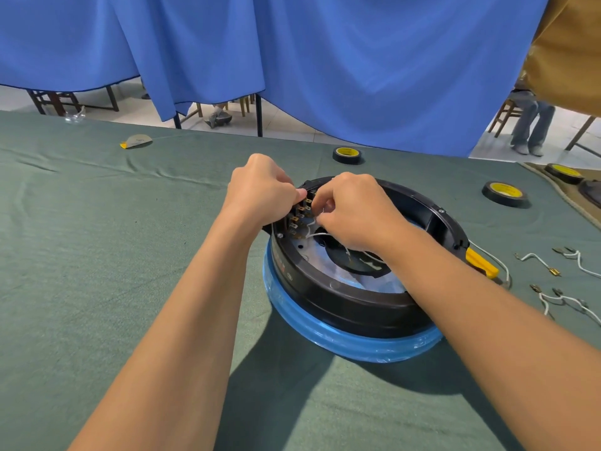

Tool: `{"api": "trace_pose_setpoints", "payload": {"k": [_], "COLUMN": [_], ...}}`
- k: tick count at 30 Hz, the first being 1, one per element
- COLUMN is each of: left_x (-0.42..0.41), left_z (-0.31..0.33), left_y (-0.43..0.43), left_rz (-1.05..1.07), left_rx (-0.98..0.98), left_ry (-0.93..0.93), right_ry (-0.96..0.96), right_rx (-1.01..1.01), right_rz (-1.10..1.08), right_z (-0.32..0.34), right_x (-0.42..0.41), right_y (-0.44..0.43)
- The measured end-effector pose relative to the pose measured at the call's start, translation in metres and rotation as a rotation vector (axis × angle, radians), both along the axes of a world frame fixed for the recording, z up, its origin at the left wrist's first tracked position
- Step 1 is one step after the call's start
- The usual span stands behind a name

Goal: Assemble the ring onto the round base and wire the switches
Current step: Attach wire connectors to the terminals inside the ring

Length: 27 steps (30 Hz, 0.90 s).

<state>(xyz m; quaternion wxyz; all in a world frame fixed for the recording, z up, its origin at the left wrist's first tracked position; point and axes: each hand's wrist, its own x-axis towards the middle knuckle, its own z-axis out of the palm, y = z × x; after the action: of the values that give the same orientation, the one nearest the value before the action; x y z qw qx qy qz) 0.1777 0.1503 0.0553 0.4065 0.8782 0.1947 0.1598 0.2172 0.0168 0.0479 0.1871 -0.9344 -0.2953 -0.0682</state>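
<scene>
A black ring (341,304) sits on a round base wrapped in blue film (325,335) at the table's middle. Brass switch terminals (297,216) line the ring's inner wall at its far left. My left hand (260,190) is curled at the ring's outer far-left edge, its fingertips pinching at the terminals. My right hand (351,209) reaches over the ring and pinches a thin white wire (317,235) beside those terminals. What the left fingertips pinch is too small to tell.
Loose white wires with brass connectors (553,281) lie at the right, beside a yellow tool (481,263). Black tape rolls (347,155) (505,193) stand at the back. A blue curtain hangs behind the green-clothed table (97,239); a person stands far right.
</scene>
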Motion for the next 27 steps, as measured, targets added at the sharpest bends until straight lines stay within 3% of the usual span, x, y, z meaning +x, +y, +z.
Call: {"api": "trace_pose_setpoints", "payload": {"k": [3,15,27], "left_x": [-0.0005,0.001,-0.0005], "left_z": [-0.0003,-0.0004,-0.0007], "left_y": [0.0012,0.0021,0.0031], "left_rz": [-0.002,-0.012,-0.003], "left_rx": [-0.011,-0.032,-0.096], "left_ry": [-0.003,0.017,0.017], "right_ry": [0.025,0.013,0.044], "right_rx": [0.076,-0.026,0.019], "right_rz": [0.015,0.025,0.033], "right_z": [0.0003,-0.0039,-0.0047], "right_x": [-0.0047,-0.0024,0.0007], "right_y": [-0.0008,0.002,0.0013]}}
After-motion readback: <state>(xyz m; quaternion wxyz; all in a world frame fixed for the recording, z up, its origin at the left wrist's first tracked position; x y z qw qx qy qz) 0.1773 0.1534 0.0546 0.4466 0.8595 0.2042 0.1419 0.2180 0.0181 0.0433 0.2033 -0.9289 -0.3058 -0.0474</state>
